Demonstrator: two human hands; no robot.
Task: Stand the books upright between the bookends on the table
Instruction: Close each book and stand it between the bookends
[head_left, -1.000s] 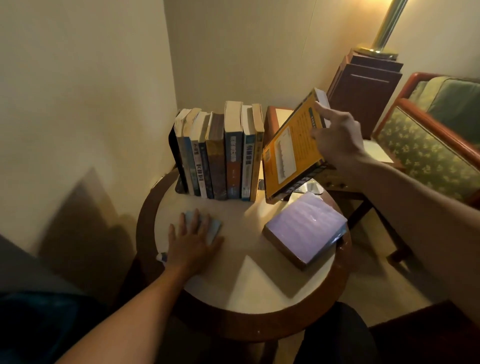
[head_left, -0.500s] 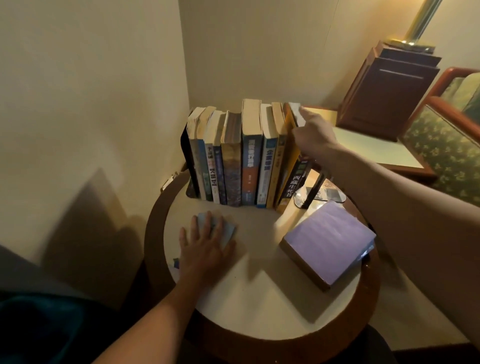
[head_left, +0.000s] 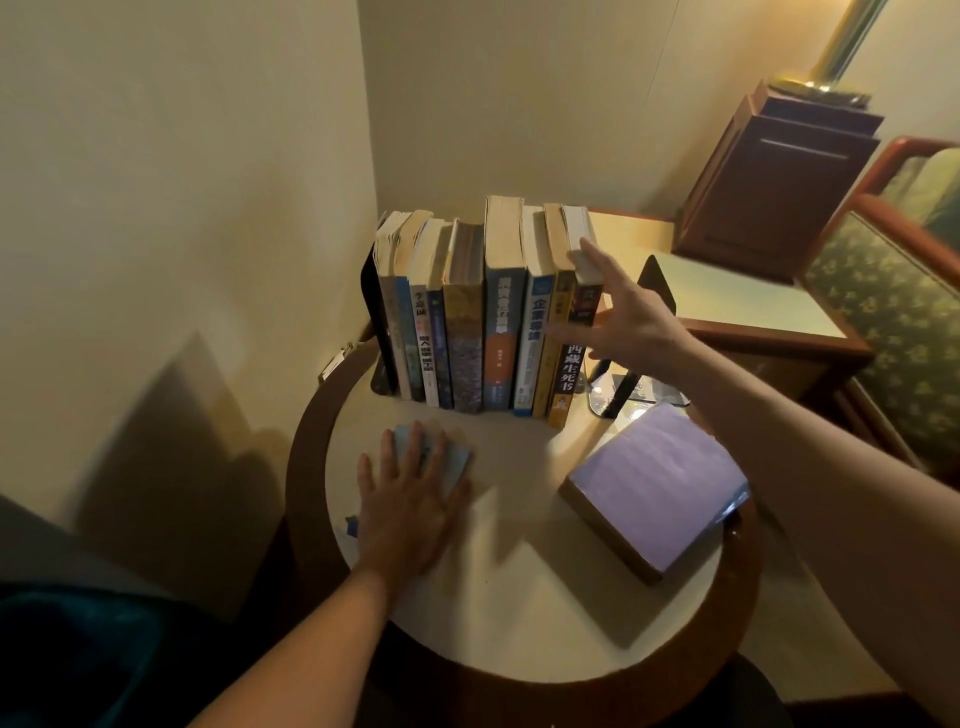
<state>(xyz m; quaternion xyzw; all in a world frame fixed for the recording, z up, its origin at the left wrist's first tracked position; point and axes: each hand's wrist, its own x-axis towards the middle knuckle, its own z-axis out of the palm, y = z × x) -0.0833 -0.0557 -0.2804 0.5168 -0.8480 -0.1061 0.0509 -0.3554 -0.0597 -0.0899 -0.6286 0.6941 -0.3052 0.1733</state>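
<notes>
Several books (head_left: 498, 312) stand upright in a row at the back of the round table (head_left: 519, 623), against the black left bookend (head_left: 375, 312). The yellow book with the black spine (head_left: 567, 374) stands at the row's right end. My right hand (head_left: 623, 317) is spread open, its fingertips touching that book's top and side. The black right bookend (head_left: 655, 291) stands apart, just behind my right hand. A thick purple book (head_left: 660, 483) lies flat at the table's right. My left hand (head_left: 410, 499) rests flat on a small blue book (head_left: 452, 460) lying on the table.
The table stands in a wall corner. To the right are a low side table (head_left: 753, 301) with a dark wooden box (head_left: 779, 171) and a lamp pole (head_left: 847, 41), then a green patterned armchair (head_left: 893, 291).
My right hand carried the tilted yellow book to the row, stood it upright at the right end, and has let go, fingers now spread. The left hand stayed flat.
</notes>
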